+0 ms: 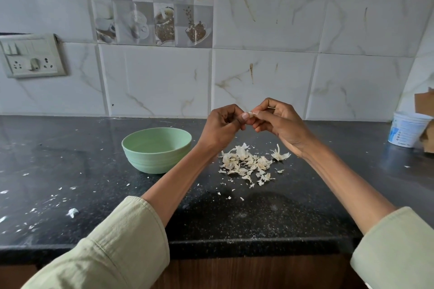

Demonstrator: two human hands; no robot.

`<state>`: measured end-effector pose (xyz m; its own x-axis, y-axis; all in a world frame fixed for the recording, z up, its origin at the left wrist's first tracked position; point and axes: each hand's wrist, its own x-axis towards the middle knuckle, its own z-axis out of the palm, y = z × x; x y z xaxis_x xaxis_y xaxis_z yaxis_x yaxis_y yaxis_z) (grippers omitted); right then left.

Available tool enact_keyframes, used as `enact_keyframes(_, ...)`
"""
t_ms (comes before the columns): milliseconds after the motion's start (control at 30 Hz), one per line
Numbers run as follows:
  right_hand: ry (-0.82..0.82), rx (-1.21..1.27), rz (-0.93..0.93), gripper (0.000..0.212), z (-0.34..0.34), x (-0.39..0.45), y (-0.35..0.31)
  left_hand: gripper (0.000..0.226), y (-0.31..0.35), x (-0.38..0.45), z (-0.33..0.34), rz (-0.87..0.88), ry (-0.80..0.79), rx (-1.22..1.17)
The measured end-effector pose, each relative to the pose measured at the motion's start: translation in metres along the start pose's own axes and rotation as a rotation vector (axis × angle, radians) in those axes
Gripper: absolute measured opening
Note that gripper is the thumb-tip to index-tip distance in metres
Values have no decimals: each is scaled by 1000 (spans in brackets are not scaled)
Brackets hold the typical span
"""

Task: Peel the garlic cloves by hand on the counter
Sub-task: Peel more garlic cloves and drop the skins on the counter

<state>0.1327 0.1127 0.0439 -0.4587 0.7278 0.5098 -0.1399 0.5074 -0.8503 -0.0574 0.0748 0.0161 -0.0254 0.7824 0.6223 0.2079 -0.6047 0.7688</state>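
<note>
Garlic clove (251,114) pinched between both hands, up off the counter (94,159).
Left hand (223,124) curls round it, thumb on top; right hand (277,122) pinches its other end with bent fingers; white peels (249,162) lie just below the hands; green bowl (156,149) sits left of the left hand; white tub (407,130) stands far right.

Black speckled counter (70,159), green bowl (156,149), garlic skins (249,162), white tub (407,131)

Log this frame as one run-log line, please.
step: peeling | left hand + right hand: grip garlic clove above counter | skins pile beneath | green bowl left
</note>
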Motion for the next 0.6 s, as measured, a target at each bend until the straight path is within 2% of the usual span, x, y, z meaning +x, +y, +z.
enact_keyframes(100,13,-14,20,16,-1,1,1,22,-1,0,-1,-26,-33,-5)
enact_keyframes(333,32,48,90,10,-5,3,0,19,1,-1,2,-5,-133,84)
enact_keyframes(600,76,-17,83,11,-5,4,4,17,5,-1,-4,-42,-97,66)
